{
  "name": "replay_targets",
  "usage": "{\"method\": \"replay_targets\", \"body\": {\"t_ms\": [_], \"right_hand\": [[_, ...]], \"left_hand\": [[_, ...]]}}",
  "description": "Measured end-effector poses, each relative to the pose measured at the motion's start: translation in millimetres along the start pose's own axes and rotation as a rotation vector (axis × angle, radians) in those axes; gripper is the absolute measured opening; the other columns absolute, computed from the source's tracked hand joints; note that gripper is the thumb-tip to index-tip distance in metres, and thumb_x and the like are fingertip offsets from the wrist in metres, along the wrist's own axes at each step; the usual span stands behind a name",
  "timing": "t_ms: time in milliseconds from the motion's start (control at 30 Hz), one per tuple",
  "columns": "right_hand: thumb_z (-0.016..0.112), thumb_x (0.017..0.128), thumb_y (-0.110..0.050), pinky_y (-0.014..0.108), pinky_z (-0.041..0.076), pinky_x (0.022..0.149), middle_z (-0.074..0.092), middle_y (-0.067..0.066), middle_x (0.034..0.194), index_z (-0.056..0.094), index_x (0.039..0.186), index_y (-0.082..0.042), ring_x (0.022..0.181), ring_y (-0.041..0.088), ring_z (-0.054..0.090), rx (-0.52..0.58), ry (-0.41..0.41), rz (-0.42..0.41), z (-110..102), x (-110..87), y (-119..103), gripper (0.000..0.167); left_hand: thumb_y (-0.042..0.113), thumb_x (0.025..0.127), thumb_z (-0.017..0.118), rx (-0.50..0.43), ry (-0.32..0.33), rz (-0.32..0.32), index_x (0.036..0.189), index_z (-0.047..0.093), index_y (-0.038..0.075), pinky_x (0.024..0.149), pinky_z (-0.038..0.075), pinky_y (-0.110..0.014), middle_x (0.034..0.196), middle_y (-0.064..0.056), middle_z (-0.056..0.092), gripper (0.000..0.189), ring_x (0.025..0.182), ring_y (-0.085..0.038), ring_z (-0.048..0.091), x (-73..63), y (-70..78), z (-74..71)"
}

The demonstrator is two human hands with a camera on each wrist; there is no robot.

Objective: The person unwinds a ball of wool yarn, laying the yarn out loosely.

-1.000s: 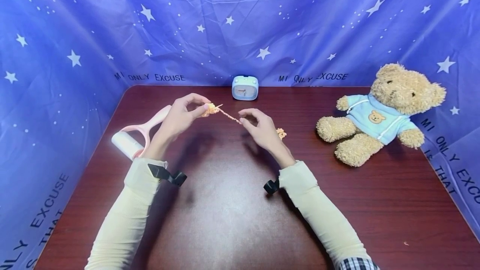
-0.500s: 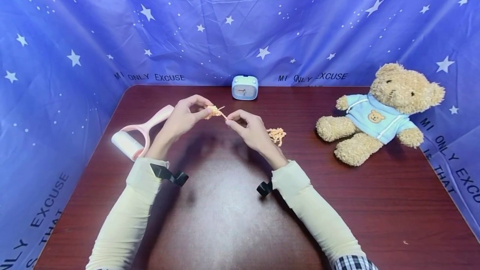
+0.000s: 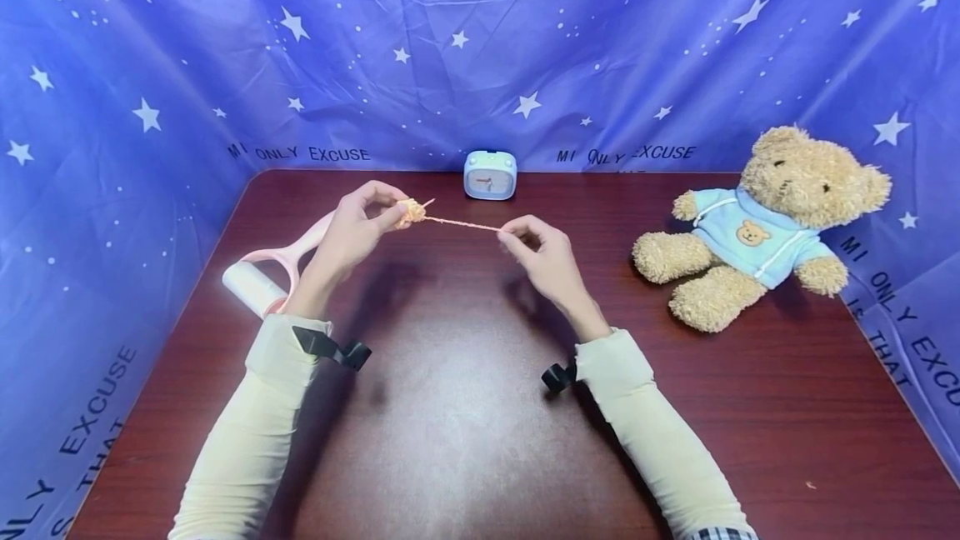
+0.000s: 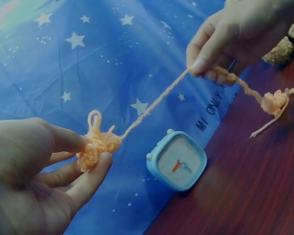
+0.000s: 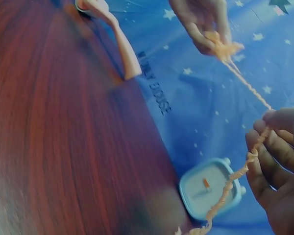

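My left hand [image 3: 356, 227] pinches a small bunched orange crochet piece [image 4: 99, 151], with a short loop of yarn sticking up beside the fingers. From it a twisted orange cord [image 3: 463, 224] runs taut to my right hand [image 3: 551, 261], whose thumb and fingertips pinch it. Past the right hand the cord hangs slack and kinked, as the right wrist view shows. At that far end, in the left wrist view, dangles a second small crocheted piece [image 4: 274, 102] with a loose yarn tail. Both hands are held above the table.
A light blue alarm clock [image 3: 491, 176] stands at the table's back edge. Left of the left arm lies a pink-handled lint roller [image 3: 258, 288]. On the right sits a teddy bear [image 3: 757, 227] in a blue top. A starry blue curtain [image 3: 420, 40] surrounds the table [image 3: 480, 407].
My right hand first slid left along the cord to near the bunched piece, then moved right, stretching the cord. The left hand shifted slightly left, still holding the piece.
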State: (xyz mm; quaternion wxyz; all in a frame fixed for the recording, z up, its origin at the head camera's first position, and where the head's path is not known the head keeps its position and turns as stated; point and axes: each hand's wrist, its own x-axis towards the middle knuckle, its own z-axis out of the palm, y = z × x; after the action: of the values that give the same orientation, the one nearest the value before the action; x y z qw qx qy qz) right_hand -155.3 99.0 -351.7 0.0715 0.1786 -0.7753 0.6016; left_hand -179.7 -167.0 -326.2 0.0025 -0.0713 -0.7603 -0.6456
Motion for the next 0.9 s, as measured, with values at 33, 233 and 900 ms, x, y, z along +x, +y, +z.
{"method": "replay_targets", "body": {"t_ms": [33, 233, 900], "right_hand": [[0.062, 0.092, -0.006, 0.016, 0.045, 0.051, 0.064, 0.018, 0.078, 0.064, 0.095, 0.006, 0.058, 0.013, 0.056, 0.011, 0.02, 0.013, -4.3, -0.8, -3.3, 0.013], [0.063, 0.091, -0.006, 0.019, 0.048, 0.05, 0.063, 0.026, 0.079, 0.063, 0.097, 0.008, 0.058, 0.026, 0.058, 0.044, 0.171, 0.041, -26.2, 0.9, 2.7, 0.015], [0.062, 0.089, 0.002, 0.017, 0.049, 0.062, 0.064, 0.002, 0.07, 0.06, 0.095, 0.016, 0.065, 0.01, 0.061, 0.151, 0.348, -0.057, -53.0, 2.9, 1.6, 0.015]], "left_hand": [[0.002, 0.092, 0.059, 0.005, 0.001, 0.001, 0.111, 0.054, -0.011, 0.079, 0.056, -0.022, 0.096, -0.004, 0.059, 0.023, 0.081, -0.006, 0.065, -0.2, 0.0, -0.3], [0.001, 0.092, 0.059, 0.021, 0.0, 0.008, 0.111, 0.054, -0.011, 0.079, 0.056, -0.023, 0.095, -0.004, 0.059, 0.023, 0.08, -0.005, 0.065, -1.3, -0.8, -2.1], [0.01, 0.093, 0.062, 0.064, -0.092, 0.026, 0.111, 0.062, -0.002, 0.079, 0.054, -0.023, 0.091, 0.002, 0.069, 0.021, 0.084, -0.008, 0.064, -2.5, -4.4, -4.4]]}}
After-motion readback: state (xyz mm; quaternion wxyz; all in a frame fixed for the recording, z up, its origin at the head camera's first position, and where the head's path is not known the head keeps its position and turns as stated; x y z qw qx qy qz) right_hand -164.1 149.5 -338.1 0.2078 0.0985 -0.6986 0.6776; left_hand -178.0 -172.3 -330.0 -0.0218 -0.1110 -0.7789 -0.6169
